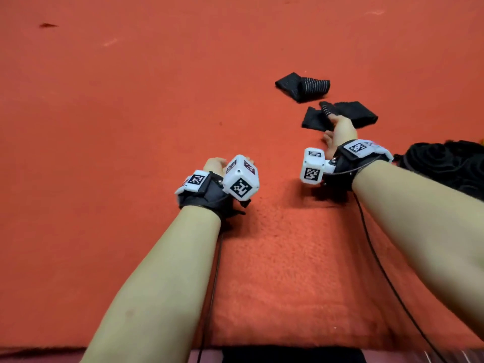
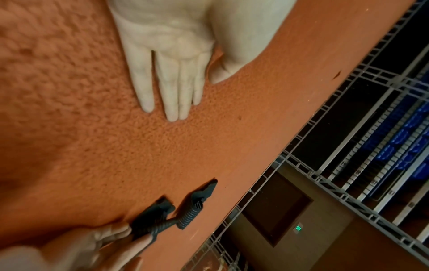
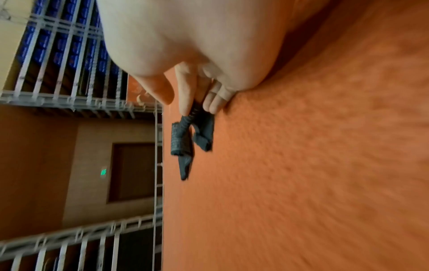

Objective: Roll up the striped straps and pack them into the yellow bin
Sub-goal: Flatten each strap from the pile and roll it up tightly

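striped straps [image 1: 303, 86]: 2 | hands [image 1: 340, 129]: 2 | wrist cameras [image 1: 242, 180]: 2 | red cloth [image 1: 131, 100]: 1

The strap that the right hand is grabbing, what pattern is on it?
The strap is black, with thin pale stripes on its middle part, clearest in the head view.

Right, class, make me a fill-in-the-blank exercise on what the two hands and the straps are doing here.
1. The right hand pinches the ____ of the two striped straps.
2. The left hand holds ____, its fingers straight above the orange cloth.
3. The farther strap is touched by ____ hand.
4. The nearer strap is not yet ____ up.

Missing words: nearer; nothing; neither; rolled
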